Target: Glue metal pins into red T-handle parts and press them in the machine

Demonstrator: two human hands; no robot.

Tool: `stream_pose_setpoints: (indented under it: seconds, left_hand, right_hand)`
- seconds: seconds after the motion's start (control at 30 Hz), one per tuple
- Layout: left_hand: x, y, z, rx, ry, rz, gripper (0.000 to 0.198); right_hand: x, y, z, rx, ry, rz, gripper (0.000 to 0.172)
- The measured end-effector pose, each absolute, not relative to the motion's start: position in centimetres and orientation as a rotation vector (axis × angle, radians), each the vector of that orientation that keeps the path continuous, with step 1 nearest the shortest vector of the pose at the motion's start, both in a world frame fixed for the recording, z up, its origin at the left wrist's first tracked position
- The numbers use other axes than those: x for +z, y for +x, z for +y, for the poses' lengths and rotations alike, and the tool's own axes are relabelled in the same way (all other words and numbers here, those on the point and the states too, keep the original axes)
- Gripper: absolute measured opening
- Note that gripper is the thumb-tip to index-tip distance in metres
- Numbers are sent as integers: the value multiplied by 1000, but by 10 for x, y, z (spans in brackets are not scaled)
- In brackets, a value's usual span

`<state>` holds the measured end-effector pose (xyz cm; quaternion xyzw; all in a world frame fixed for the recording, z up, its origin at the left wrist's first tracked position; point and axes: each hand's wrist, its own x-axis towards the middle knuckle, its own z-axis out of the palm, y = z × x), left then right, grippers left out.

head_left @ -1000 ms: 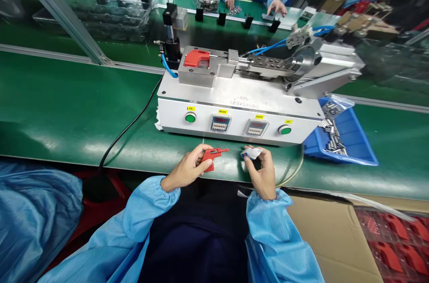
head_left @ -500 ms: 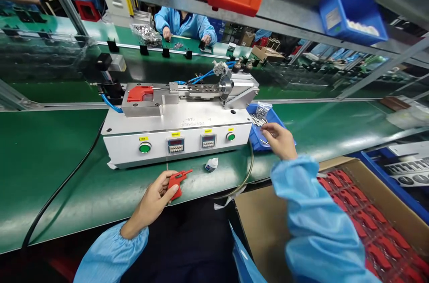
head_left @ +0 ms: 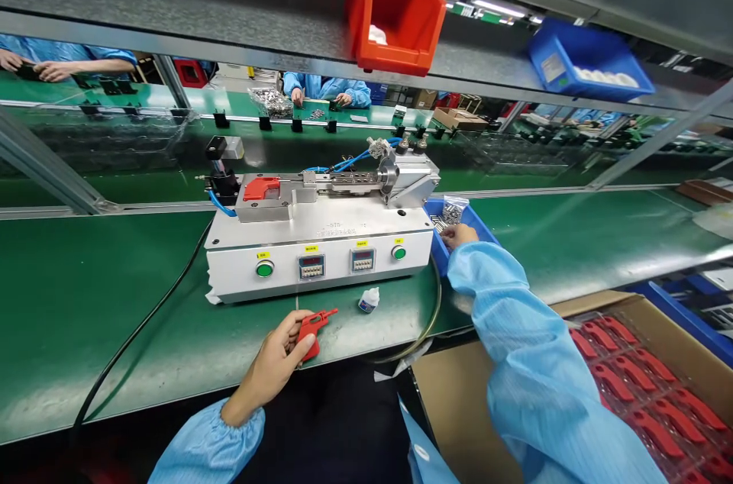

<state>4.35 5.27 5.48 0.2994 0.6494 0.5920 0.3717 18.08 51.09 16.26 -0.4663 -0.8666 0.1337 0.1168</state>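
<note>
My left hand [head_left: 278, 358] is closed around a red pistol-shaped plastic part [head_left: 312, 333], its thin tip pointing right, over the front edge of the green bench. My right hand [head_left: 460, 235] reaches into a blue bin [head_left: 479, 227] of small metal pins [head_left: 440, 224]. Its fingertips are down among the contents, and whether they hold a pin is hidden. Between the hands stands a white machine [head_left: 321, 240] with green buttons. Another red part [head_left: 262, 188] sits in the metal fixture at its left end. A small white bottle [head_left: 369, 300] stands before the machine.
A box of red parts [head_left: 641, 377] in clear trays is at lower right. Overhead, a shelf carries a red bin [head_left: 395, 11] and a blue bin [head_left: 589, 60]. A black cable [head_left: 143, 324] runs along the left. Co-workers in blue sleeves [head_left: 326, 91] sit across the bench.
My right hand has gone deeper into the blue bin of pins. My left hand keeps its hold on the red part. The view has shifted, so the machine appears lower and further right.
</note>
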Motion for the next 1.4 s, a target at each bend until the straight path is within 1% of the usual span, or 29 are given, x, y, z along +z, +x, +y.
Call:
stream_pose_setpoints:
  seconds: [0.07,0.17,0.3,0.37,0.5,0.63,0.73,0.83,0.97,1.03,1.17,1.4]
  left_hand:
    - [55,43,52,1504,783,1671,47]
    - [55,43,52,1474,795,1665,46]
    - [53,42,53,1460,797,1628,45]
    - [53,42,54,1459,796,1623,45]
    - [57,45,59,1502,790,1607,40]
    - [65,43,68,1570,811,1590,36]
    - [68,39,71,1588,832,1619,32]
    - [67,36,71,1590,855,1607,30]
    - [62,34,71,1579,877,1584,29]
    - [60,33,72,1572,885,1572,29]
    - [58,29,74,1572,895,1534,29]
    - [64,28,73,1572,923,1526,29]
  right_hand:
    - [172,190,507,433,-1330,-2503,2]
    - [188,207,497,519,-1220,-2440,17]
    - [210,220,468,729,-920,-2206,45]
    - [221,217,447,767,-826,-2134,49]
    - [247,184,400,842,-600,-2185,42]
    - [267,119,361,817,-289,-2364,30]
    - [272,53,339,831,-85,-2440,22]
    - [268,-10,323,871,3,-2475,17]
    - [261,-62,316,755,-80,-2534,23]
    - [258,-73,317,666,-132,-2573,22]
    - [255,-76,323,504,-145,-2649,20]
    - [257,-75,329,354,-93,-2737,27]
